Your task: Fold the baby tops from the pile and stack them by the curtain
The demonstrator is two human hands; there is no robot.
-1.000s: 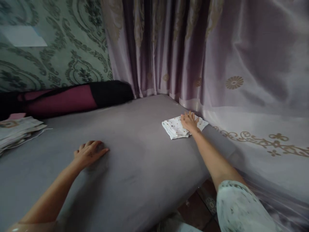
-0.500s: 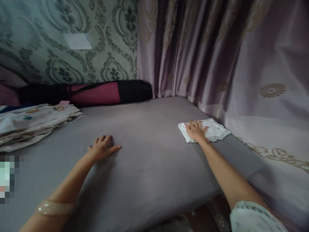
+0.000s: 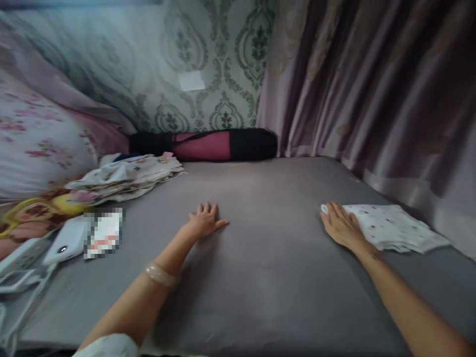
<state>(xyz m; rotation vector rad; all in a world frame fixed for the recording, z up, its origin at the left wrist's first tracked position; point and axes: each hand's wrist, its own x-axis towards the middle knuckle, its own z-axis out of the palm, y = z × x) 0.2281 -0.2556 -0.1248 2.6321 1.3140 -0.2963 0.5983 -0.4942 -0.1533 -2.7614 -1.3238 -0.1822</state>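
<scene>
My left hand lies palm down on the grey bed sheet, fingers spread and holding nothing. A pale bangle circles that wrist. To the right, my right hand rests flat over the left end of a folded white cloth with small dark spots. Its fingers are stretched out and fairly close together. A bit of white cloth shows beyond the fingertips. The rest of the cloth extends rightward toward the curtain side of the bed.
Along the wall lies a long black and maroon bag. Folded patterned fabric is piled at left, near a floral pillow. A white device, a power strip and cables lie front left. Purple curtains hang at right.
The view has turned left, bringing in the pillow and devices. My right hand has shifted toward the cloth's left end, its fingers closer together. My left hand stays spread on the sheet.
</scene>
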